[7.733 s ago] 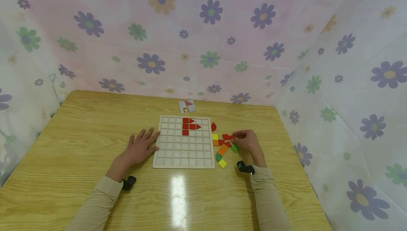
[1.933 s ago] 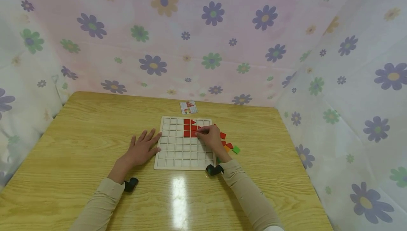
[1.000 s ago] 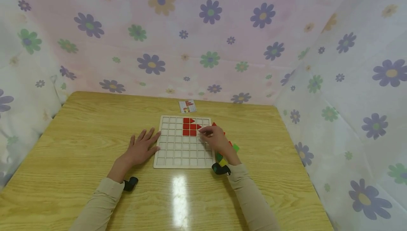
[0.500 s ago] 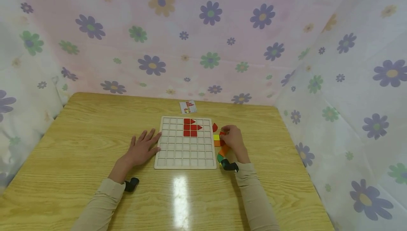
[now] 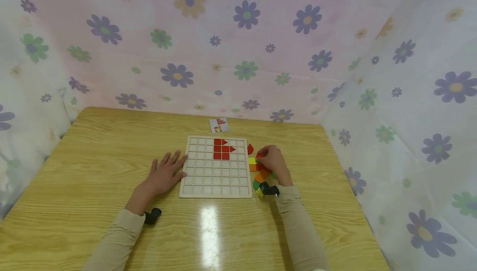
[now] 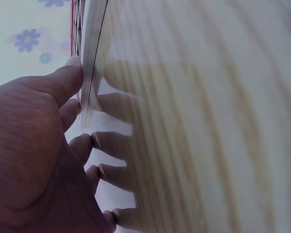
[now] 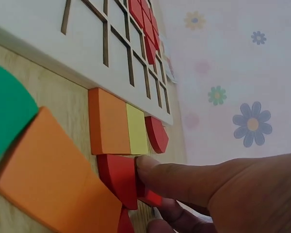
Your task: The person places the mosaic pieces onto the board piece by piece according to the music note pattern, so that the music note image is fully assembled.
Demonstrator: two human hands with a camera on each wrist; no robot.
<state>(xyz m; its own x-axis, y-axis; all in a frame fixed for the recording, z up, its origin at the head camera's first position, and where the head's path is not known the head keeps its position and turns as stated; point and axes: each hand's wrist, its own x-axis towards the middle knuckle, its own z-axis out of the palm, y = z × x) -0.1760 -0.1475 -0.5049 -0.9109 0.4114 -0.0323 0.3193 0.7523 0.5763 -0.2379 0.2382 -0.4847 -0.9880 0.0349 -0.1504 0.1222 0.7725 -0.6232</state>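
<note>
A pale wooden grid board (image 5: pixel 214 197) lies on the table, with red square tiles (image 5: pixel 218 149) and red pointed tiles (image 5: pixel 225 142) in its upper cells. My left hand (image 5: pixel 162 175) is spread flat on the table, its thumb and forefinger touching the board's left edge. Right of the board, my right hand (image 5: pixel 275 161) pinches a red tile (image 7: pixel 151 198), mostly hidden by the thumb. Another red tile (image 7: pixel 119 179) lies right beside the thumb. Nearby are an orange tile (image 7: pixel 109 124), a yellow tile (image 7: pixel 137 128), a red rounded tile (image 7: pixel 156 134) and a green rounded tile (image 7: pixel 9 107).
A small printed card (image 5: pixel 219 124) with a coloured pattern lies beyond the board. A larger-looking orange tile (image 7: pixel 58 179) and a yellow tile (image 5: pixel 259 193) lie near the right wrist. Flowered cloth (image 5: pixel 223 55) stands around the wooden table (image 5: pixel 123 138).
A red square has joined the third row on the board, beside another red square. My right hand has since moved right, off the board to the loose tiles. The left hand stays put.
</note>
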